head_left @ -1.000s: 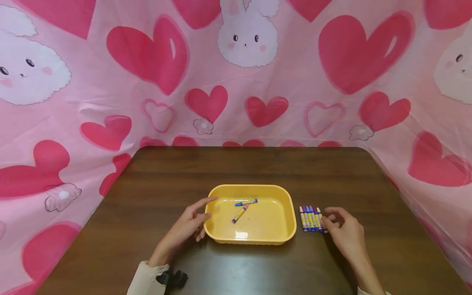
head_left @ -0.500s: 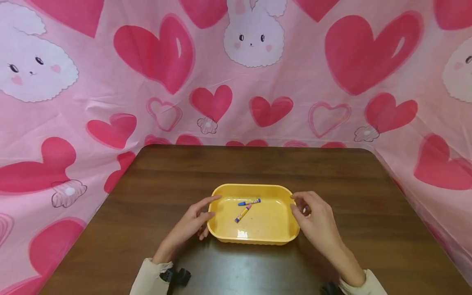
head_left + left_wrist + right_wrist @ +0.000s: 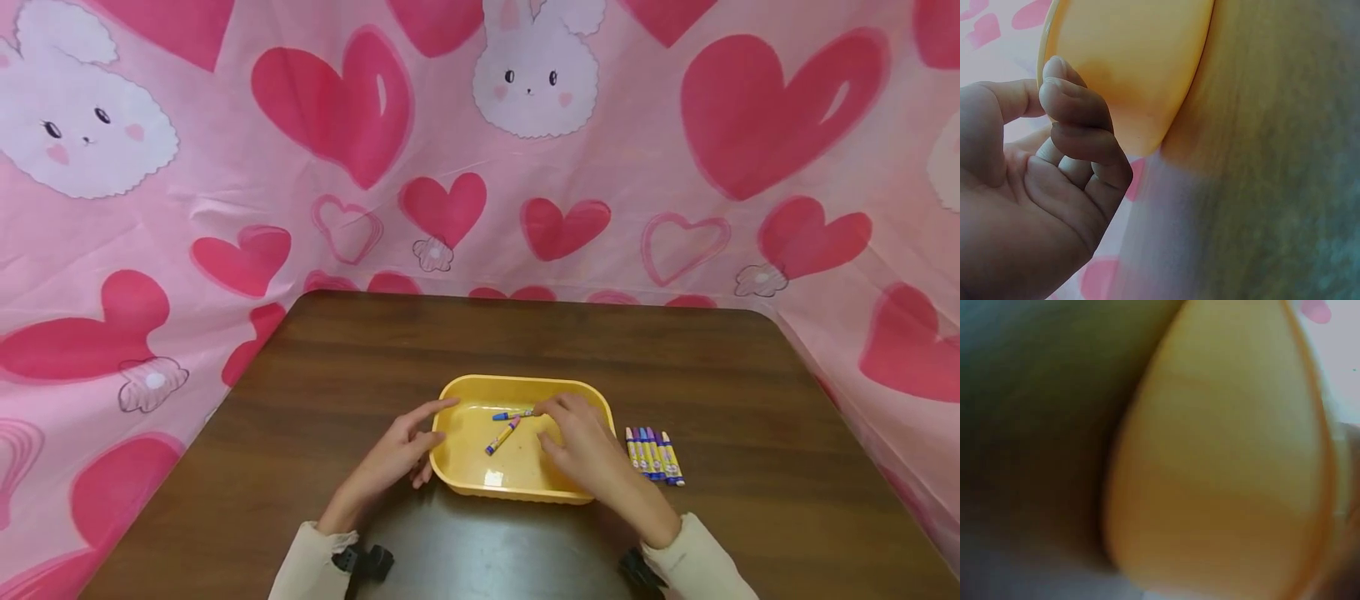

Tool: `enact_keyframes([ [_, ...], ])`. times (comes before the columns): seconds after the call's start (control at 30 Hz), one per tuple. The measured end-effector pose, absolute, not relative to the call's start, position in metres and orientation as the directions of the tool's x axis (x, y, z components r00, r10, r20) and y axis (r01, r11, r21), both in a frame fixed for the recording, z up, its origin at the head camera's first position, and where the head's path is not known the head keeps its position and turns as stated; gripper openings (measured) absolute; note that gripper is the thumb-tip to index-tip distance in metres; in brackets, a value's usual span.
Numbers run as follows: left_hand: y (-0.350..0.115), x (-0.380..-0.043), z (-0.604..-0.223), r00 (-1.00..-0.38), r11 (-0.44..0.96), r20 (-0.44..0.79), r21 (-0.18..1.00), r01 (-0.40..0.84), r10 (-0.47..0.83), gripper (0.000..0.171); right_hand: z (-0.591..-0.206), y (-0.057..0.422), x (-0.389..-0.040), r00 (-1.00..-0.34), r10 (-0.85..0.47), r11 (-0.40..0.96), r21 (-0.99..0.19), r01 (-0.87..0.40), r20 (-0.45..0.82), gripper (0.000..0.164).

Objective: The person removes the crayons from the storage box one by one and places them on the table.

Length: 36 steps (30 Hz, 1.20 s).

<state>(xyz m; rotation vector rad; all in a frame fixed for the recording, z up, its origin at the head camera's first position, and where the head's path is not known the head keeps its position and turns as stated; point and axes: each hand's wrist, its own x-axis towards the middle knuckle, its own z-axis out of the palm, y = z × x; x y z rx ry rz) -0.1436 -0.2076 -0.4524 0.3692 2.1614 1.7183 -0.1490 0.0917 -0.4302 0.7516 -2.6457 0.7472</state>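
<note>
In the head view a yellow plastic tray [image 3: 517, 495] stands on the table. My left hand [image 3: 401, 447] holds its left rim, which the left wrist view shows between the thumb and the curled fingers. Inside lie a blue-tipped crayon [image 3: 510, 415] and a pink-tipped crayon [image 3: 502, 436], both in yellow wrappers. My right hand [image 3: 588, 446] reaches over the tray's right side, index fingertip close to the blue crayon's right end. Whether it holds anything is not clear. The right wrist view is blurred and mostly filled by the tray's outer wall [image 3: 1222, 456].
Several crayons [image 3: 652, 457] lie side by side in a row just right of the tray. The dark wooden table [image 3: 420, 333] ends at the back against a pink cloth [image 3: 540, 167] with hearts and rabbits.
My right hand has moved left from the crayon row, past the tray's right rim, to over its inside. The row is uncovered now. My left hand keeps its place on the rim.
</note>
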Motion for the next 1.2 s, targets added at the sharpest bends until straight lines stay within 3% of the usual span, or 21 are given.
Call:
enact_keyframes([
  [0.27, -0.208, -0.145, -0.451, -0.906, 0.237, -0.094, 0.971, 0.007, 0.413, 0.050, -0.444, 0.091, -0.154, -0.817, -0.518, 0.734, -0.358, -0.576, 0.252, 0.015],
  [0.5, -0.209, -0.146, -0.450, -0.902, 0.261, -0.113, 0.965, -0.001, 0.416, 0.050, -0.442, 0.090, -0.153, -0.824, -0.532, 0.740, -0.366, -0.565, 0.195, 0.015],
  [0.8, -0.209, -0.146, -0.452, -0.903, 0.258, -0.117, 0.966, -0.007, 0.414, 0.050, -0.443, 0.087, -0.151, -0.828, -0.491, 0.742, -0.369, -0.560, 0.269, 0.018],
  [1.0, -0.211, -0.147, -0.453, -0.906, 0.258, -0.125, 0.966, -0.018, 0.405, 0.049, -0.440, 0.069, -0.146, -0.750, -0.550, 0.675, -0.333, -0.658, 0.368, 0.023],
  [1.2, -0.209, -0.146, -0.452, -0.898, 0.250, -0.135, 0.968, -0.029, 0.418, 0.050, -0.442, 0.058, -0.150, -0.720, -0.613, 0.650, -0.312, -0.693, 0.324, 0.024],
])
